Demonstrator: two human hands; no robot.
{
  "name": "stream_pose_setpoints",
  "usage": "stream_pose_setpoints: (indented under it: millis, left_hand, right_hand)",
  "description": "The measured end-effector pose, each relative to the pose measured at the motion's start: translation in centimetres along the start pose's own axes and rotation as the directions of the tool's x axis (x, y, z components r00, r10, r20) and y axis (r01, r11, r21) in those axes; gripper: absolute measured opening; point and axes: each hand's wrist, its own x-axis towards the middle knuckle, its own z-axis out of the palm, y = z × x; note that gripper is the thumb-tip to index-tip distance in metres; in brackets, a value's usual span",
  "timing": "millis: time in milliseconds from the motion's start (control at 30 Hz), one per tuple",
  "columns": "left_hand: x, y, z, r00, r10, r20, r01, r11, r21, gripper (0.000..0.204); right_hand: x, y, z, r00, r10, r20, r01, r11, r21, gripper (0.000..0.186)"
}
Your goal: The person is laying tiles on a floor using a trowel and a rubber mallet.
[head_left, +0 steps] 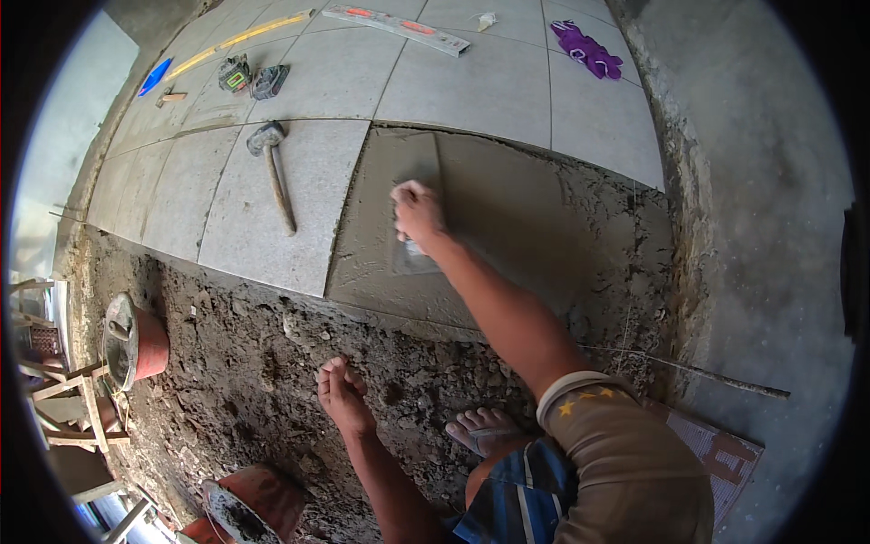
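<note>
My right hand [419, 216] is closed around the grip of a flat finishing trowel [415, 263], whose blade lies on the wet grey mortar [507, 208]. Much of the grip is hidden under my fingers. The mortar is spread smooth beside the laid tiles and is rougher toward the right wall. Over the dark, lumpy ground, my left hand [346, 397] hangs with its fingers curled in, and nothing shows in it. A rubber mallet [276, 172] with a wooden handle rests on the pale tile [308, 238] left of the mortar.
Beyond are a long level [399, 27], a yellow straight bar [240, 39], a laser-level-like device [235, 74], a small hammer [169, 97] and purple gloves [589, 51]. Red buckets [149, 340] stand left and near. A string is tied to a rod [716, 376] at right; my bare foot is close.
</note>
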Motion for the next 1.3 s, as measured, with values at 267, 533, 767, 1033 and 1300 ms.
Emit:
stream_pose_setpoints:
  millis: [267, 533, 767, 1033, 1300]
  left_hand:
    - [1.3, -0.7, 0.4, 1.0, -0.002, 0.018, 0.002, 1.0, 0.024, 0.013]
    - [0.0, -0.3, 1.3, 0.994, 0.017, 0.106, -0.019, 1.0, 0.02, 0.016]
    - [-1.7, 1.3, 0.6, 0.996, 0.056, 0.067, -0.064, 0.991, 0.118, 0.022]
    - [-2.4, 1.0, -1.5, 0.996, -0.008, -0.09, 0.017, 0.994, 0.105, 0.012]
    - [-0.5, 0.7, -1.6, 0.999, 0.051, -0.005, -0.051, 0.996, 0.078, 0.014]
  right_hand:
    - [-14.4, -9.5, -18.0, 0.925, 0.074, -0.373, -0.169, 0.958, -0.23, 0.018]
    - [-16.1, -10.3, -12.1, 0.974, 0.091, -0.206, -0.103, 0.993, -0.049, 0.015]
    - [-7.7, -2.3, 3.8, 0.992, 0.082, -0.095, -0.065, 0.983, 0.171, 0.01]
    - [-2.5, 5.7, 9.6, 0.951, -0.165, -0.262, 0.135, 0.982, -0.129, 0.01]
    - [-12.3, -3.4, -10.3, 0.984, 0.04, -0.175, -0.075, 0.977, -0.198, 0.018]
